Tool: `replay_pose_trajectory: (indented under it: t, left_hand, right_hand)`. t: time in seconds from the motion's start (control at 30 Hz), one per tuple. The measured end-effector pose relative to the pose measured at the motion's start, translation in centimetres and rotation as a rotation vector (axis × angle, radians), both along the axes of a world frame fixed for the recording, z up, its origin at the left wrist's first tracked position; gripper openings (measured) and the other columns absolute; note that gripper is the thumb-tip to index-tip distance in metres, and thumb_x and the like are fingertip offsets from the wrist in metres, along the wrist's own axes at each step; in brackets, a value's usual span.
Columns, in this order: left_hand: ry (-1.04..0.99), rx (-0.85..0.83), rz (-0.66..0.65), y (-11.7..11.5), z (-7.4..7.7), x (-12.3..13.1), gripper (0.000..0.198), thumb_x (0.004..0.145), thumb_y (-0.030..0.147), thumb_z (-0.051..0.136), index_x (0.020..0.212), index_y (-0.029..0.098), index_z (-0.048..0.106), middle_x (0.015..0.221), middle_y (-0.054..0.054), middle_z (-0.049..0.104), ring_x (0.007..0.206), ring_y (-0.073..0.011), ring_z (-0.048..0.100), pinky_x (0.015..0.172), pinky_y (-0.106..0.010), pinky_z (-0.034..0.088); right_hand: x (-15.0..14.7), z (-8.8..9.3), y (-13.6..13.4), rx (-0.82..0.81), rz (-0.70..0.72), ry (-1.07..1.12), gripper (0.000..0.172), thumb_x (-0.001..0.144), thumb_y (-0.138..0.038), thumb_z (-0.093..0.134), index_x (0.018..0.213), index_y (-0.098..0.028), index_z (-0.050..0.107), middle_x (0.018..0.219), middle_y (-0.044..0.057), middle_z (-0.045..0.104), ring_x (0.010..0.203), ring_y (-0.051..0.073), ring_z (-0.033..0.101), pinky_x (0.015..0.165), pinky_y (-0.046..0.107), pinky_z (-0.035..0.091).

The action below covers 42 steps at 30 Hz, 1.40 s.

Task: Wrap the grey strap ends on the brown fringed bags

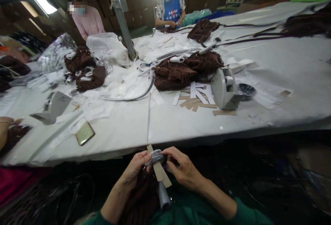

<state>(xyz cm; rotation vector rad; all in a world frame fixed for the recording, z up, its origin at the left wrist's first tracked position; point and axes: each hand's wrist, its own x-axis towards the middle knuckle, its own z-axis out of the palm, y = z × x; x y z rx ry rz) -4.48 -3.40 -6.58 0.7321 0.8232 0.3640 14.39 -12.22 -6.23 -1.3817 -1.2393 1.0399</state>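
Note:
My left hand (137, 166) pinches a flat cardboard strip (158, 172) and a greyish-white bundle (156, 156), which looks like plastic film wound around the strip. My right hand (183, 168) has its fingers curled, with the index fingertip at the right edge of that bundle. What lies behind its thumb is partly hidden. Below my hands, on my lap, lies a dark brown fringed bag (141, 197), partly covered by my left forearm. A tube-like part in pale wrapping (163, 195) sticks down beneath the cardboard.
A white-covered table (124, 128) spans ahead. On it are a phone (85, 133), two tape dispensers (53, 106) (226, 90), cardboard strips (192, 102) and brown fringed bags (178, 73). A metal post (120, 18) rises mid-table. Two people (88, 21) (170, 7) work opposite; another person's hand (5, 128) shows at left.

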Motion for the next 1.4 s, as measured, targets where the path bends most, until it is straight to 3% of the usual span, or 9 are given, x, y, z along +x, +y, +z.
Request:
replay_pose_trajectory:
  t: [0.1,0.17,0.27,0.47,0.7,0.9,1.07,1.27,1.4]
  left_hand:
    - [-0.037,-0.02,0.032,-0.1,-0.1,-0.1,0.028,0.078,0.037,0.074,0.077,0.011,0.061,0.047,0.003,0.052,0.038,-0.0045,0.039,0.042,-0.017,0.027]
    - [-0.046,0.009,0.046,-0.3,-0.1,0.0,0.028,0.078,0.036,0.074,0.075,0.012,0.06,0.047,0.002,0.053,0.038,-0.0046,0.04,0.042,-0.017,0.027]
    - [-0.034,0.053,0.057,-0.5,-0.1,0.1,0.031,0.077,0.038,0.075,0.072,0.013,0.058,0.046,0.002,0.054,0.039,-0.0052,0.04,0.042,-0.017,0.028]
    - [-0.008,0.134,0.04,-0.9,-0.1,-0.3,0.035,0.078,0.04,0.073,0.066,0.013,0.055,0.048,0.002,0.056,0.041,-0.0051,0.042,0.044,-0.017,0.028]
    - [0.015,0.113,0.095,-1.0,-0.2,-0.6,0.04,0.074,0.045,0.076,0.062,0.014,0.053,0.046,0.003,0.054,0.038,-0.0048,0.039,0.041,-0.017,0.025]
    - [0.016,0.161,0.076,-1.2,-0.3,-0.3,0.041,0.073,0.047,0.075,0.063,0.016,0.05,0.045,0.003,0.054,0.038,-0.005,0.039,0.043,-0.017,0.026]
    - [0.045,0.237,0.13,-1.3,-0.5,-0.2,0.044,0.07,0.05,0.077,0.063,0.016,0.05,0.046,0.003,0.055,0.041,-0.0061,0.04,0.046,-0.018,0.029]
    - [0.056,0.233,0.191,-1.4,-0.8,-0.2,0.042,0.071,0.049,0.076,0.063,0.016,0.051,0.047,0.004,0.055,0.041,-0.0056,0.04,0.045,-0.017,0.03]
    - [0.076,0.271,0.209,-1.6,-0.9,-0.1,0.042,0.073,0.05,0.074,0.065,0.015,0.052,0.051,0.003,0.056,0.043,-0.0062,0.043,0.046,-0.017,0.031]
  right_hand:
    - [-0.7,0.0,-0.2,-0.168,-0.071,0.159,0.027,0.088,-0.036,0.051,0.098,-0.016,0.067,0.079,0.003,0.064,0.066,0.014,0.057,0.063,0.026,0.048]
    - [-1.3,0.2,-0.2,-0.268,0.023,0.232,0.031,0.085,-0.042,0.057,0.086,-0.014,0.069,0.07,0.002,0.062,0.061,0.013,0.055,0.057,0.024,0.045]
    - [-2.2,0.4,-0.4,-0.375,0.153,0.32,0.029,0.08,-0.041,0.062,0.072,-0.013,0.069,0.061,0.0,0.059,0.055,0.011,0.051,0.051,0.022,0.04]
    - [-2.7,0.5,-1.0,-0.514,0.092,0.384,0.031,0.065,-0.04,0.075,0.055,-0.015,0.058,0.048,-0.004,0.053,0.043,0.007,0.043,0.044,0.02,0.033]
    - [-2.1,1.2,-1.7,-0.491,0.204,0.485,0.053,0.066,-0.066,0.07,0.059,-0.016,0.054,0.049,-0.001,0.057,0.042,0.009,0.048,0.042,0.02,0.033]
    - [-3.7,1.4,-1.9,-0.505,0.138,0.535,0.051,0.063,-0.062,0.075,0.062,-0.013,0.06,0.052,-0.002,0.056,0.044,0.007,0.045,0.045,0.019,0.033]
    - [-5.1,0.5,-1.8,-0.553,0.071,0.683,0.049,0.057,-0.056,0.08,0.075,-0.012,0.067,0.062,0.001,0.064,0.049,0.009,0.053,0.052,0.022,0.042]
    - [-5.0,0.5,-1.4,-0.497,0.004,0.608,0.054,0.066,-0.058,0.075,0.096,-0.013,0.065,0.068,0.002,0.065,0.049,0.009,0.054,0.047,0.02,0.038]
    - [-5.2,0.5,-0.9,-0.448,-0.044,0.62,0.048,0.074,-0.058,0.069,0.089,-0.013,0.066,0.069,0.003,0.066,0.056,0.01,0.056,0.056,0.022,0.044]
